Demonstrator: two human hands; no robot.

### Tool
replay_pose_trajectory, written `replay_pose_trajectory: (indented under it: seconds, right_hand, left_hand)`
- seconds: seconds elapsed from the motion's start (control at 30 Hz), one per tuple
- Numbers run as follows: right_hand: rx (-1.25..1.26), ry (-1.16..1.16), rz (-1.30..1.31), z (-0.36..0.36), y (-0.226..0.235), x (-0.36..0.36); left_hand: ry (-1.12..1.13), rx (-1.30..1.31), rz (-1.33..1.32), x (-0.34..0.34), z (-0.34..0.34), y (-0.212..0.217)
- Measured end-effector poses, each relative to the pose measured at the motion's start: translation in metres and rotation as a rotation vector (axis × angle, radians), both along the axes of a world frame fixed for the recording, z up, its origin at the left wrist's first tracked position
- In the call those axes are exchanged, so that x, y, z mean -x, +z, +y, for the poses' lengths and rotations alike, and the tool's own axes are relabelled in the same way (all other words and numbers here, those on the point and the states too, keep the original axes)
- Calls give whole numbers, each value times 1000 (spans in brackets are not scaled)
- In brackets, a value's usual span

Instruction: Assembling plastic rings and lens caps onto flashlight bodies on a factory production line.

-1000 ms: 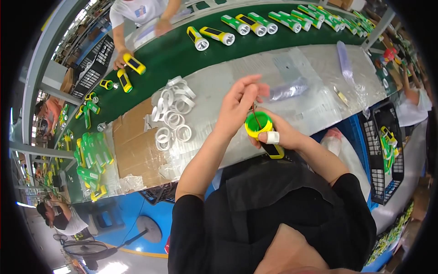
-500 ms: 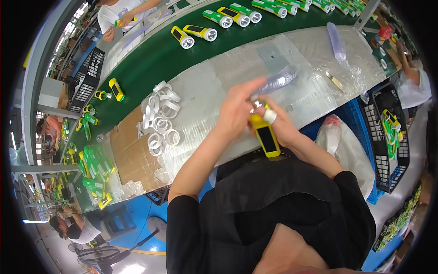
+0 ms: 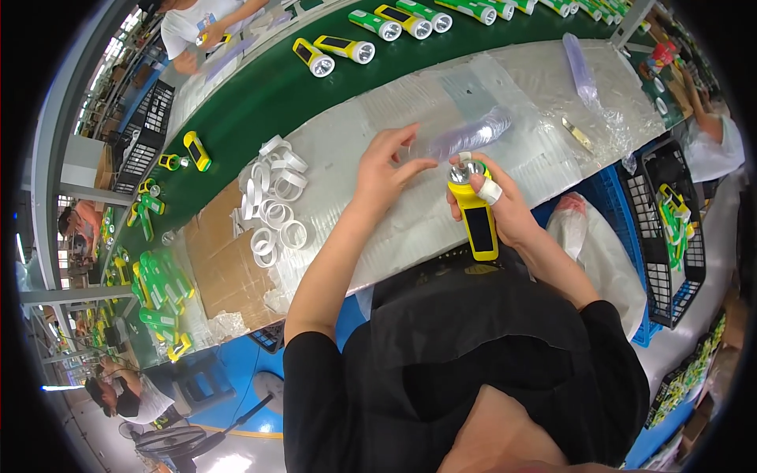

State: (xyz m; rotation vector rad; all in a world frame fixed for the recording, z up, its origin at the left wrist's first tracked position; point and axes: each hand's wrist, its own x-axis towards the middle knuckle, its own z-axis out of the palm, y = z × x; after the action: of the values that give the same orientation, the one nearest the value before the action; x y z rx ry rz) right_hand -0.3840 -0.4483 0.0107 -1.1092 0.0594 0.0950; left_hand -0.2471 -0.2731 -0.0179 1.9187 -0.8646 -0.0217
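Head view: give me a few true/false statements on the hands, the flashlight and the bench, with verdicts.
1. The right hand holds a yellow flashlight. True.
2. The left hand grips a white ring. False: its grip is open, fingertips near the flashlight's head.
3. White rings lie in a pile to the person's left. True.
4. The conveyor belt is blue. False: it is green.
5. The flashlight lies flat on the table. False: it is held above it.

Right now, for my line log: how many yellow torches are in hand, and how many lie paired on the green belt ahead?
Yellow torch in right hand: 1
Yellow pair on green belt: 2
Total: 3
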Motion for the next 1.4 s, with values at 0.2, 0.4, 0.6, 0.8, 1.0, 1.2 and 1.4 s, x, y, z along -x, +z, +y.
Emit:
replay_pose_trajectory:
  seconds: [0.2, 0.4, 0.6, 0.8, 1.0, 1.2, 1.4]
  right_hand:
    - [-10, 103, -57, 30, 14, -9]
    - [29, 299, -79, 49, 19, -14]
    - [94, 391, -113, 66, 7, -26]
    - [118, 471, -179, 81, 14, -59]
    - [220, 256, -378, 83, 11, -88]
    - [209, 214, -443, 87, 6, -88]
    - [178, 200, -491, 87, -4, -86]
  left_hand:
    - [-128, 158, -234, 50, 26, 48]
    - [-34, 184, -438, 67, 47, 38]
    - [-37, 305, -452, 66, 53, 31]
    - [160, 140, -551, 59, 98, 45]
    - [781, -711, -174, 65, 172, 34]
    - [550, -556, -253, 60, 166, 37]
    - [49, 529, -33, 50, 93, 83]
